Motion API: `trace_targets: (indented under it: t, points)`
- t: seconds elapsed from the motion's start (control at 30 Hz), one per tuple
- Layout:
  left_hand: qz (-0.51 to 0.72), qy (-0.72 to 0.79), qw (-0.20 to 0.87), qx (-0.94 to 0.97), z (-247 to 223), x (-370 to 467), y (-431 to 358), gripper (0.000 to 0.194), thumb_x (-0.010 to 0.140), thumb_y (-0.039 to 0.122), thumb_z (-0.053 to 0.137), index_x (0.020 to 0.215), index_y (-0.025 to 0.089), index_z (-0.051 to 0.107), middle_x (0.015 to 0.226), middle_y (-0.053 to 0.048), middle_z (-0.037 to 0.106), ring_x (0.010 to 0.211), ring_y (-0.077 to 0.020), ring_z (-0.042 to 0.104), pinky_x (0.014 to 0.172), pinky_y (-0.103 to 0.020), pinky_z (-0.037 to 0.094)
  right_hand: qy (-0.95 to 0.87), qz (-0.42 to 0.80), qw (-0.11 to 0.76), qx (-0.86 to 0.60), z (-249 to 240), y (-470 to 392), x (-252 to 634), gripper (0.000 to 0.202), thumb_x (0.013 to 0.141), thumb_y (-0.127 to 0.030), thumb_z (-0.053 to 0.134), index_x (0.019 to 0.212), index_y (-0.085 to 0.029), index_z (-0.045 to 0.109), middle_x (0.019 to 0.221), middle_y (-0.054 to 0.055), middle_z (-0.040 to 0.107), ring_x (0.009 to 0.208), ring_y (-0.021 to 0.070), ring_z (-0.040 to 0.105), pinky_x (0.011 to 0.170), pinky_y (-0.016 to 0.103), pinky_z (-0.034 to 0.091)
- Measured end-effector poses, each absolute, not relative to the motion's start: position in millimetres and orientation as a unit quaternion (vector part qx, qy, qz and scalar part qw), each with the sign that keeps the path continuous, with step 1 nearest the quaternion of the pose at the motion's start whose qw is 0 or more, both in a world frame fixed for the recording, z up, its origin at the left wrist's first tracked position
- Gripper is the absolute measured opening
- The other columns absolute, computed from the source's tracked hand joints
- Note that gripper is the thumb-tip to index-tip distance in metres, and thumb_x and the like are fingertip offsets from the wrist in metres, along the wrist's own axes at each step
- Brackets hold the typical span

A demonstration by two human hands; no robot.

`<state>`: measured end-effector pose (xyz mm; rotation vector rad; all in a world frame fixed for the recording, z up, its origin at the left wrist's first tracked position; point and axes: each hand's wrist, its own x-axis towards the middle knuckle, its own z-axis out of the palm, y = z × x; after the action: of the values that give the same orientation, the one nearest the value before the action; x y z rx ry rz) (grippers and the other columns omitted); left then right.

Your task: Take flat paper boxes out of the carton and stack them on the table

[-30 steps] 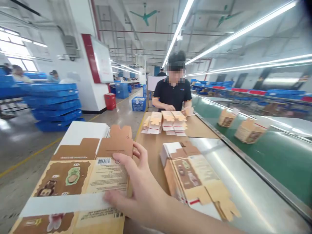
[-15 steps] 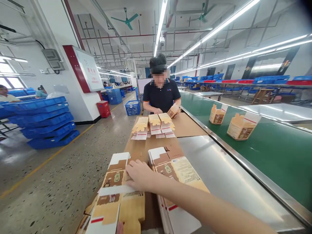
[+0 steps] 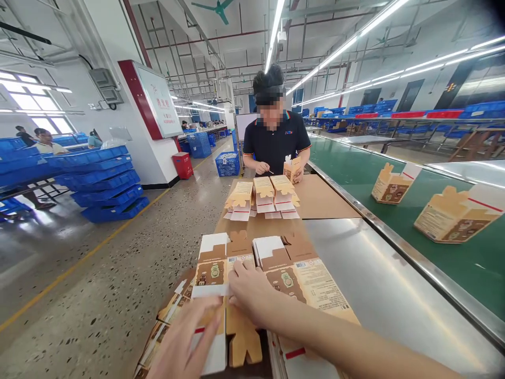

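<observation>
Carton stack (image 3: pixel 189 337) bottom cut off (left hand (image 3: pixel 181 342) blurred).

One head-worn view looks forward and down along the worktable (image 3: pixel 252 229), near both hands, edges somewhat distorted.

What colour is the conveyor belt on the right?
Green: the conveyor belt with its metal edge shows best in the head view.

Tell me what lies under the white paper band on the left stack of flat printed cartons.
The white paper band wraps a stack of flat brown cartons; right hand presses beside it. Lower cartons are covered.
</observation>
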<state>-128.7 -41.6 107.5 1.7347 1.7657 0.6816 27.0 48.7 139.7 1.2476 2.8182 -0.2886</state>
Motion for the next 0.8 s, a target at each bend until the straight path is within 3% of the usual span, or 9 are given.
trace_targets:
  t: [0.07,0.23,0.37,0.5,0.6,0.67,0.73,0.8]
  points:
    - [0.229,0.661,0.225,0.678,112.8,-132.0,-7.2,0.044,0.088,0.052,0.039,0.113,0.020,0.057,0.121,-0.011,0.058,0.118,-0.0296,0.046,0.105,-0.055,0.026,0.912,-0.107,0.036,0.395,140.1,51.7,26.8,0.032,0.091,-0.026,0.065,0.120,-0.014,0.058,0.124,0.010,0.062,0.110,0.0251,0.062,0.085,0.041,0.057]
    - [0.151,0.612,0.231,0.741,105.8,-136.3,34.5,0.033,0.091,0.047,0.041,0.084,0.021,0.058,0.089,-0.003,0.056,0.090,-0.0212,0.048,0.088,-0.045,0.034,0.924,-0.162,0.045,0.344,132.0,69.5,28.0,0.013,0.094,-0.022,0.060,0.101,-0.013,0.067,0.102,0.005,0.072,0.095,0.0207,0.069,0.086,0.043,0.056]
    - [0.185,0.581,0.270,0.745,99.4,-138.5,29.1,0.039,0.093,0.051,0.037,0.075,0.021,0.054,0.081,-0.001,0.053,0.086,-0.0191,0.048,0.092,-0.044,0.033,0.928,-0.261,-0.058,0.259,116.7,83.4,30.3,0.014,0.095,-0.020,0.059,0.087,-0.014,0.067,0.092,0.002,0.071,0.095,0.0197,0.068,0.090,0.043,0.052]
    - [0.300,0.578,0.309,0.693,98.6,-147.1,27.1,0.042,0.089,0.057,0.044,0.067,0.021,0.049,0.073,0.000,0.049,0.080,-0.0171,0.047,0.084,-0.039,0.038,0.874,-0.403,-0.179,0.203,100.8,92.5,37.9,0.022,0.088,-0.012,0.066,0.067,-0.015,0.059,0.066,-0.006,0.057,0.070,0.0136,0.061,0.074,0.032,0.050]
    - [0.441,0.592,0.315,0.596,103.8,-159.3,26.2,0.041,0.094,0.056,0.026,0.068,0.024,0.027,0.070,0.004,0.034,0.068,-0.0129,0.045,0.072,-0.033,0.046,0.784,-0.518,-0.276,0.203,91.9,97.5,54.4,0.031,0.094,-0.024,0.058,0.064,-0.018,0.050,0.060,-0.008,0.046,0.058,0.0115,0.052,0.063,0.027,0.045]
    - [0.468,0.600,0.319,0.564,106.3,-164.1,23.6,0.036,0.095,0.052,0.020,0.073,0.025,0.026,0.078,0.003,0.044,0.075,-0.0133,0.054,0.071,-0.033,0.051,0.719,-0.575,-0.329,0.211,88.6,99.4,67.4,0.037,0.096,-0.040,0.051,0.065,-0.019,0.049,0.061,-0.007,0.046,0.057,0.0117,0.050,0.061,0.027,0.042]
    - [0.407,0.610,0.313,0.603,105.5,-162.9,20.1,0.024,0.092,0.050,0.039,0.092,0.027,0.047,0.109,-0.003,0.061,0.106,-0.0205,0.060,0.091,-0.043,0.049,0.673,-0.608,-0.363,0.214,88.8,100.3,77.5,0.041,0.093,-0.049,0.054,0.065,-0.019,0.050,0.062,-0.006,0.049,0.057,0.0119,0.049,0.061,0.028,0.041]
    - [0.317,0.618,0.270,0.667,102.3,-156.6,17.1,0.032,0.086,0.046,0.053,0.115,0.035,0.057,0.139,-0.003,0.056,0.133,-0.0278,0.045,0.114,-0.056,0.025,0.636,-0.627,-0.394,0.217,94.9,101.5,83.0,0.041,0.088,-0.050,0.061,0.063,-0.019,0.051,0.060,-0.006,0.051,0.055,0.0113,0.047,0.060,0.027,0.039]
